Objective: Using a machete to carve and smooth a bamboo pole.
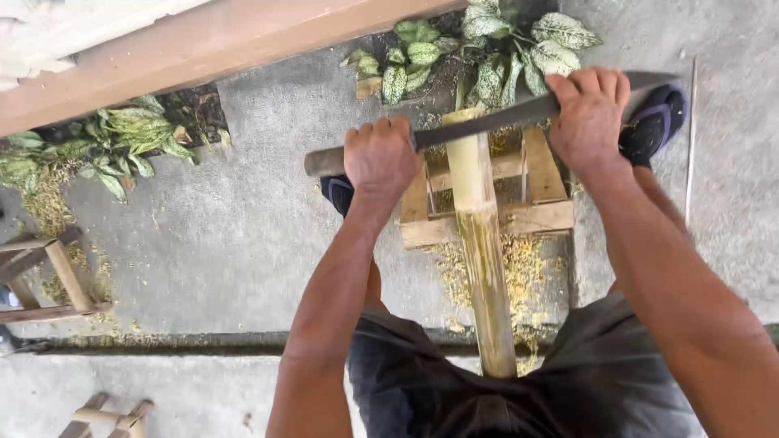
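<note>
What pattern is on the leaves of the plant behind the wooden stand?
The plant leaves are pale cream-green, speckled and edged with darker green; the head view shows them clearly.

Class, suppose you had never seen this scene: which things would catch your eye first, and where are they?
At centre, a long blade lies across the top of a bamboo pole, with the left hand on its handle and the right hand pressing near its tip. The pole leans on a small wooden stand ringed by pale shavings. Speckled green plants line the wall behind.
</note>
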